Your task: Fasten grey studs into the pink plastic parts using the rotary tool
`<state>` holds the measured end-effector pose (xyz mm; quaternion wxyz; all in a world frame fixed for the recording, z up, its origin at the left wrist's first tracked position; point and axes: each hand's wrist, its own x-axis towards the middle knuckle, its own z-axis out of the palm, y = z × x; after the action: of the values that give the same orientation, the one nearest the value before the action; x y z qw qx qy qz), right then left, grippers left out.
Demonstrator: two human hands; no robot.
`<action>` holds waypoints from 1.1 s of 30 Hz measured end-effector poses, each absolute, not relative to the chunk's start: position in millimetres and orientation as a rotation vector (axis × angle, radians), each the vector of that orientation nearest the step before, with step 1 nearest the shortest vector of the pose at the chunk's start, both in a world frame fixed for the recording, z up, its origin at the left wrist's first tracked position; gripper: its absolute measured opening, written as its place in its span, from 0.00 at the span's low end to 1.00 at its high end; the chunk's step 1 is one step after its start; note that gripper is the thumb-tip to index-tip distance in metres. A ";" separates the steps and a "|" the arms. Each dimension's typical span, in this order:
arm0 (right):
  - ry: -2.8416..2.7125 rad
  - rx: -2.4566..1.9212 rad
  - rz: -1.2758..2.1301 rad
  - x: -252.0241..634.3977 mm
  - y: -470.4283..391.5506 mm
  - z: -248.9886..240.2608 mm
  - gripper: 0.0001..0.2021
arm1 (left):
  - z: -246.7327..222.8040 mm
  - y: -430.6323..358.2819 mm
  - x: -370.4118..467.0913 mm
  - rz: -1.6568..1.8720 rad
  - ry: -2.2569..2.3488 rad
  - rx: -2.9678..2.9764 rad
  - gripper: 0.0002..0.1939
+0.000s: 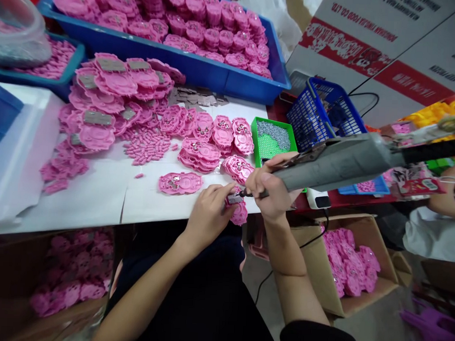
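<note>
Close to the table's front edge, my left hand [212, 210] is closed on a pink plastic part [240, 214] that carries a grey metal plate [234, 198]. My right hand [271, 189] is wrapped round the front of a grey electric screwdriver [332, 166]. Its dark bit [243, 193] points left and reaches the metal plate; whether a screw is under it I cannot tell. Just left of my left hand lies a single pink part [180, 183]. Behind my hands sit short stacks of pink parts [199, 154] with shiny metal bits. A green tray [256, 141] of small screws [275, 135] stands beyond my right hand.
Pink parts with plates [103, 81] are heaped at left, beside small pink pegs [148, 145]. A long blue bin [216, 73] of pink parts spans the back. A blue basket [307, 116] stands at right. Below are cardboard boxes [310, 243]. Another person's sleeve [430, 232] shows far right.
</note>
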<state>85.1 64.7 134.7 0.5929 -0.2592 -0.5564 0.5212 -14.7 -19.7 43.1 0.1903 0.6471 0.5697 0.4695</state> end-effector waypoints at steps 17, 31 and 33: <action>-1.330 -0.704 1.340 70.2 72.2 130.5 0.12 | 53.2 -12.9 -15.1 1.158 1.680 1.761 0.27; -1.368 -0.762 1.425 67.1 73.0 130.9 0.13 | 53.5 -8.1 -17.2 1.139 1.651 1.733 0.23; -1.380 -0.744 1.426 67.1 73.6 129.7 0.12 | 53.0 -8.0 -17.1 1.152 1.655 1.732 0.22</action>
<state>67.1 73.6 129.7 0.4890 -0.3063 -0.5680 0.5869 -17.1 -8.0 53.0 0.2397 0.6326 0.6045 0.4207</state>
